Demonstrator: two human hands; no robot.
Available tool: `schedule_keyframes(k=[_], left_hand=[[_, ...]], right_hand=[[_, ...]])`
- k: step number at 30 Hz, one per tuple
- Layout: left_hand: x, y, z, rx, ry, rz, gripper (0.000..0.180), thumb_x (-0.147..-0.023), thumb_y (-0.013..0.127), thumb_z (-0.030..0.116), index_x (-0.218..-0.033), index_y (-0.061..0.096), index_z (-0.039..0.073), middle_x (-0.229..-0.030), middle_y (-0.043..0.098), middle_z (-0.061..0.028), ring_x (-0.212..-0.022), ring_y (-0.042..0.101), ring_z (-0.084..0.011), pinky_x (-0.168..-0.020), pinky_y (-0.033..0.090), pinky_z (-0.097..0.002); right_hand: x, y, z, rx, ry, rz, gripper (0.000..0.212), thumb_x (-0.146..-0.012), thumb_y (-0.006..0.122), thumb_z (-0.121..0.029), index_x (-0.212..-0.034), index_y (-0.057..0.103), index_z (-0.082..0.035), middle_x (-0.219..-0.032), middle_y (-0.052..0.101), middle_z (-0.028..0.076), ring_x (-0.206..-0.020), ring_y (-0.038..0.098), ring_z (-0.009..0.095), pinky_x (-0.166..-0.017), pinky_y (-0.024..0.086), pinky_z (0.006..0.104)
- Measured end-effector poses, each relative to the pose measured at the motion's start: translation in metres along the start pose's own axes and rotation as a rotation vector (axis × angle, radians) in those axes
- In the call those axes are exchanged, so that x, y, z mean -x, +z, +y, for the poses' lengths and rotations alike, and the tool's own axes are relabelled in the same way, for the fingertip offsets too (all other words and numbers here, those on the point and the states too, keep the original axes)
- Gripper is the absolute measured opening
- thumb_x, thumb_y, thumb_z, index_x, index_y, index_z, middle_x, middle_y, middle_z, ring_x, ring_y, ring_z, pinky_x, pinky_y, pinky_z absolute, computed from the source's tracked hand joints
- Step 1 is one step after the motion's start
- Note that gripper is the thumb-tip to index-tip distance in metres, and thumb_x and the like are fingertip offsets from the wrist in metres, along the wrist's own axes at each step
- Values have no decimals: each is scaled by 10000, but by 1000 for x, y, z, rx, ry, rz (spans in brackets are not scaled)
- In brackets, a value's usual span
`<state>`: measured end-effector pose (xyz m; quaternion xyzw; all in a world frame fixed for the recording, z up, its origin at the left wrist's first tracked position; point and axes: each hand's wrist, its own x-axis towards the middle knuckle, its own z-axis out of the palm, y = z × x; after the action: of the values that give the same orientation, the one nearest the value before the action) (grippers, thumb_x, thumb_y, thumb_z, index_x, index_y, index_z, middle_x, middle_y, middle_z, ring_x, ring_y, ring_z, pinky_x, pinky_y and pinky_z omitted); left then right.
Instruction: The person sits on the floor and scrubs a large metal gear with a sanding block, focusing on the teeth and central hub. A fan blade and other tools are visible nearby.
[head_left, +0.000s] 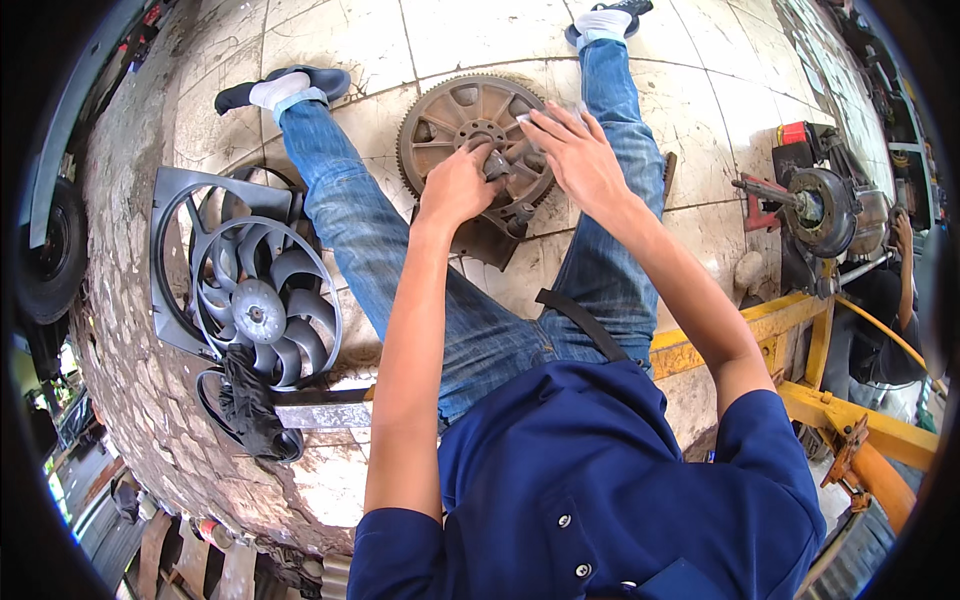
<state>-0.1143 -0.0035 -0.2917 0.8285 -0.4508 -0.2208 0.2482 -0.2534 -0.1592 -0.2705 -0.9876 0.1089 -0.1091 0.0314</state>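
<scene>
A toothed flywheel [418, 150], brown and grey with a ring of teeth, lies on the tiles between my legs. Over its centre my left hand [460, 186] is closed round a small dark metal part [494, 164] with a short, thick stem. My right hand [575, 158] lies over the flywheel's right side, against the stem's end. Its fingers are long and fairly straight over a thin whitish piece [526, 119], cloth or paper, whose edges peep out at the fingertips. Much of this piece and the grip on the dark part are hidden.
To my left stand a radiator fan [258, 310] in its black frame and a black cloth [250, 405]. A dark plate [485, 243] lies under the flywheel's near edge. A yellow metal frame [725, 328] and a drum-like assembly [825, 212] are at right, near another person's arm [904, 255].
</scene>
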Motion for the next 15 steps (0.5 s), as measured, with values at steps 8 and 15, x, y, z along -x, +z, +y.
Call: schedule_keyframes(k=[8,15], left_hand=[[-3,-2,-4,24,19,13,609,-814,756,346,-1332,570,87,-1340,597,-107,-1150,617,-322,-954,512,-418],[-2,-2,-5,50,-17,-22,622,-801,775,378,-1351,579,166,-1328,608,-113,-1184,598,-318,-978,493,-414]], right_hand=[[-1,-4,-5,28,-6,6,469,-906,555,-140,-1375,556,-138,-1434,541,2,-1386,434,179,-1153,300,510],[4,-4,-12,44,-73,12,494,-881,576,-136,-1375,555,-141,-1417,556,-5,-1370,447,191,-1156,289,500]])
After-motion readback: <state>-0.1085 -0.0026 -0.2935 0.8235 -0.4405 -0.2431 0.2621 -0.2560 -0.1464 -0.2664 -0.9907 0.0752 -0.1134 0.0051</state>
